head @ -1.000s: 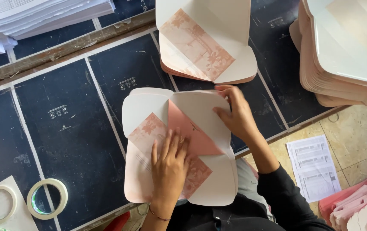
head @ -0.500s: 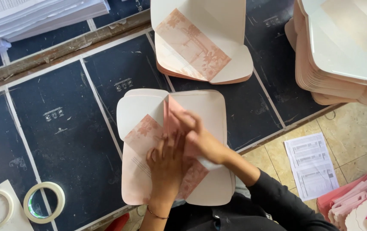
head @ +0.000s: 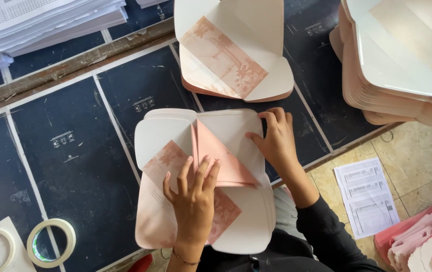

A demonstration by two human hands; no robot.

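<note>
Pressing: left hand [head: 193, 194], fingers spread flat on the pink folded flap [head: 221, 158] of the envelope blank [head: 165, 136]. Right hand [head: 276, 138], since a second ago drawn back rightward, now flattens the blank's right side. Finished envelopes [head: 231, 60] beyond the blank; tape roll [head: 51, 243] to its left.

Dark panelled worktop [head: 75, 166], beige tiled floor [head: 417, 151], daylight.

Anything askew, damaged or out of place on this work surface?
Mostly in order. One printed sheet lies on the tiled floor, off the table. The dark table mats are scuffed. Both the left hand and right hand rest on the envelope blank.
</note>
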